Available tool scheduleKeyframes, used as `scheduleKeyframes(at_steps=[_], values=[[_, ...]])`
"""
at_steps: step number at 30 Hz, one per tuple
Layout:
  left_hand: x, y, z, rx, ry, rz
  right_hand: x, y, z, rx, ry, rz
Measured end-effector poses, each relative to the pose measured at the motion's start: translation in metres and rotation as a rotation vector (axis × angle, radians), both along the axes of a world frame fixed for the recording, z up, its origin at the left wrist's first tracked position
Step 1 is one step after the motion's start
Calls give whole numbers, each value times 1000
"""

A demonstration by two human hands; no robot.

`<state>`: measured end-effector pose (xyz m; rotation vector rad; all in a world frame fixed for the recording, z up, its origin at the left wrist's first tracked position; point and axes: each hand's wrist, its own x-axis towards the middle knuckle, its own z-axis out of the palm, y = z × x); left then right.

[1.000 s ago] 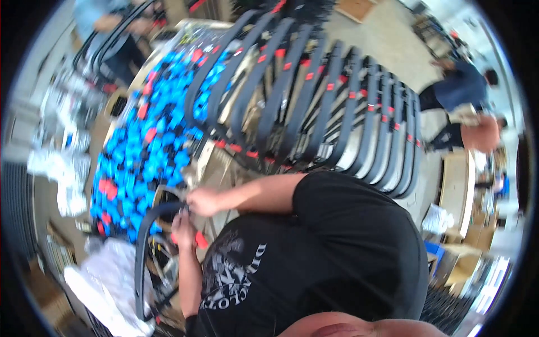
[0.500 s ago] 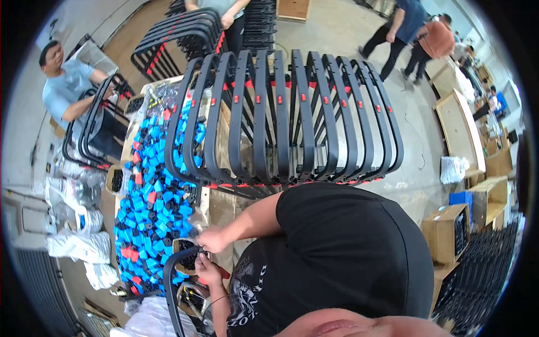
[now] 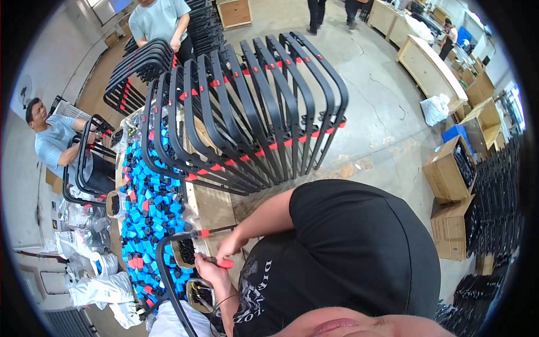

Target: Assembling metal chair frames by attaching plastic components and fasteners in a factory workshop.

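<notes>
My left hand [image 3: 210, 271] is closed around a slim red-and-black piece [image 3: 224, 263] whose red end sticks out toward my body. I cannot tell its exact kind. Just above it my right hand [image 3: 229, 246] has its fingers curled down next to that red end; what they hold, if anything, is hidden. A bent black tube frame [image 3: 163, 255] with a red fitting [image 3: 202, 233] curves over the table edge beyond my hands. Under its bend stands an open box of small black parts [image 3: 184, 253]. Blue, black and red plastic caps [image 3: 146, 224] cover the table.
A row of black tube frames [image 3: 247, 101] stands along the table's right end. Two people in light shirts, one at a frame stack [image 3: 135, 67], the other holding frames [image 3: 84, 151], work at the far side. Cartons [image 3: 449, 168] and stacked black tubes [image 3: 497, 208] lie behind me.
My view has turned, and the rack appears further left and tilted. My right hand has come away from the tube's end, toward my body. The red piece at my left hand shows more plainly.
</notes>
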<state>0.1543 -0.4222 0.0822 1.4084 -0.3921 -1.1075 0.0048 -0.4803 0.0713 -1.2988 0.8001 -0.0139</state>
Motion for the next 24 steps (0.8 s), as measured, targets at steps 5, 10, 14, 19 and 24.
scheduleKeyframes(at_steps=[5, 10, 14, 19, 24], values=[[1, 62, 15, -152, 49, -188, 3, 84, 22, 138, -102, -56], [21, 131, 24, -275, -695, -317, 7, 117, -15, 699, -514, -163], [26, 178, 63, -501, -1242, -558, 26, 151, 49, 944, -530, -519], [35, 192, 72, -270, -1492, -699, 34, 160, 27, 858, -581, -289], [49, 209, 78, 43, -1115, -525, 69, 173, 32, 739, -316, -342]])
